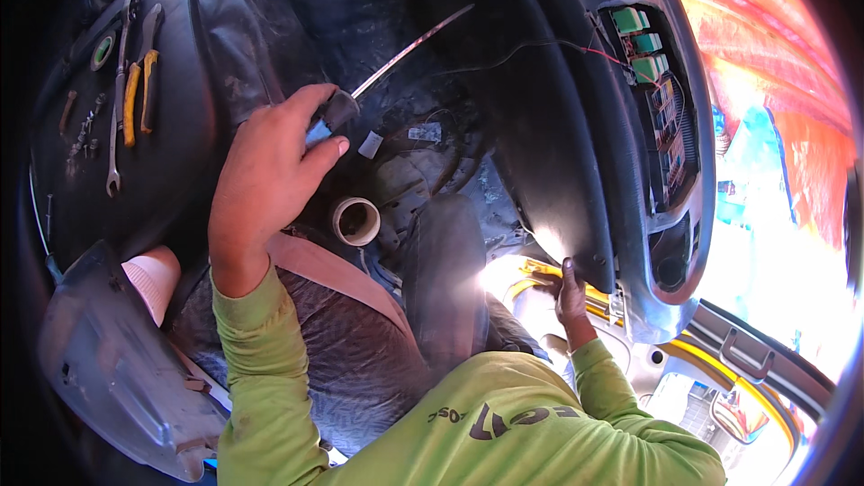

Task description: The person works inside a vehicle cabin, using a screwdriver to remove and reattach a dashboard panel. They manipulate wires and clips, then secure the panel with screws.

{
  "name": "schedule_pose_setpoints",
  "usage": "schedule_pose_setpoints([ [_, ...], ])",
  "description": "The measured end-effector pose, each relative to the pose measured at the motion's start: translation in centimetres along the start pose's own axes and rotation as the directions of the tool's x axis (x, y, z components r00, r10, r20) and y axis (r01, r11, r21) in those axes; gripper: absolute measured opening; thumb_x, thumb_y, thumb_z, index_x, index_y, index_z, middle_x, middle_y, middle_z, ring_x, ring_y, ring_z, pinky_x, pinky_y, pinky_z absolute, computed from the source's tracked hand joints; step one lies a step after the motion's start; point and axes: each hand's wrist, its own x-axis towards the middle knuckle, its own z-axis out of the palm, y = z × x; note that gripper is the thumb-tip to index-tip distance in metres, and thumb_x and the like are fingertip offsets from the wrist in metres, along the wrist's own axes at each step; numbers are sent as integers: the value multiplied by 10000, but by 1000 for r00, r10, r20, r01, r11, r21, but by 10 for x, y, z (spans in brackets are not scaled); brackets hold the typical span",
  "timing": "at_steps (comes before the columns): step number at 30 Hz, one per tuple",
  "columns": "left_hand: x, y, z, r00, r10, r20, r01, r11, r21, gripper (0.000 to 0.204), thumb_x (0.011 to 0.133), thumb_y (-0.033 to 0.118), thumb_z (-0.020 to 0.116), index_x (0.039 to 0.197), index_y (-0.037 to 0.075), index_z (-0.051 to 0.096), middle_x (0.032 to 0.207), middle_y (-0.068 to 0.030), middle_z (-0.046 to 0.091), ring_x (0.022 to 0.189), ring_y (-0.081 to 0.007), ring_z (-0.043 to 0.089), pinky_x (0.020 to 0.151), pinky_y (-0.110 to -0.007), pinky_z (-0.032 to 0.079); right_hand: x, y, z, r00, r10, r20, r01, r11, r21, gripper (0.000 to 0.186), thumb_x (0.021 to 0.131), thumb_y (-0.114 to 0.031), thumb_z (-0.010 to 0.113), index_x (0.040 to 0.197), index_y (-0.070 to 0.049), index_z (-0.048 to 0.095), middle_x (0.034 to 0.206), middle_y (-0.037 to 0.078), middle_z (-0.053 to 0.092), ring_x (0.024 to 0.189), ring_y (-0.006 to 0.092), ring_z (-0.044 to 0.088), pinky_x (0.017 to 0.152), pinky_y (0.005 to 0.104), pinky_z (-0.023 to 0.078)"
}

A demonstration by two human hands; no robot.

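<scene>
My left hand is closed around the black and blue handle of a long screwdriver, whose shaft points up and to the right over the dark footwell. My right hand grips the lower edge of the black dashboard panel, its thumb on the front face and its other fingers partly hidden. A loose dark wire runs across the panel toward an opening with green connectors.
A black seat at left holds pliers, wrenches, bolts and a tape roll. A grey plastic trim piece and a white cone-shaped item lie lower left. A pale cup sits centre. A door opening with yellow edging is at lower right.
</scene>
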Motion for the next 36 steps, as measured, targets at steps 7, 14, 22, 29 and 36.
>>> schedule_pose_setpoints([
  [7, 13, -13, 7, 998, 10, 59, 2, 977, -212, 451, 909, 93, 742, 1340, -3, 648, 848, -177, 658, 683, -157, 609, 697, -344, 501, -42, -62, 49, 882, -50, 469, 411, 569, -712, 554, 942, -288, 798, 1368, 17, 618, 1262, 170, 725, 1113, 309, 725, 927, 399, 586],
  [14, 19, -2, 55, 979, 150, -136, -173, 969, -174, 431, 983, 234, 706, 1318, -31, 650, 912, -303, 698, 858, -464, 705, 761, -483, 550, -27, -150, 86, 692, -497, 524, 703, 299, -645, 568, 889, -100, 807, 1399, 15, 586, 1303, 217, 686, 1174, 331, 703, 987, 399, 579],
  [22, 15, -12, 45, 987, 122, -102, -147, 944, -297, 420, 990, 203, 702, 1342, -19, 647, 833, -217, 706, 656, -291, 671, 684, -366, 521, -21, -148, 113, 727, -524, 443, 659, 349, -666, 720, 876, -175, 801, 1498, 15, 491, 1276, 272, 682, 1159, 388, 707, 971, 445, 583],
  [29, 10, -16, 20, 992, 115, -50, -123, 970, -211, 376, 988, 170, 700, 1321, -1, 665, 782, -117, 675, 621, -149, 609, 605, -320, 489, 14, -171, 185, 634, -577, 516, 738, 249, -628, 817, 871, -248, 817, 1554, 0, 444, 1373, 269, 641, 1217, 395, 680, 1021, 444, 551],
  [36, 16, -12, 38, 995, 55, 85, -14, 907, -422, 320, 1005, 153, 671, 1289, 6, 655, 728, -10, 590, 581, -86, 538, 542, -282, 447, 36, -192, 272, 700, -492, 518, 664, 715, -219, 705, 992, -336, 720, 1540, 19, 454, 1353, 230, 664, 1151, 320, 702, 938, 401, 579],
])
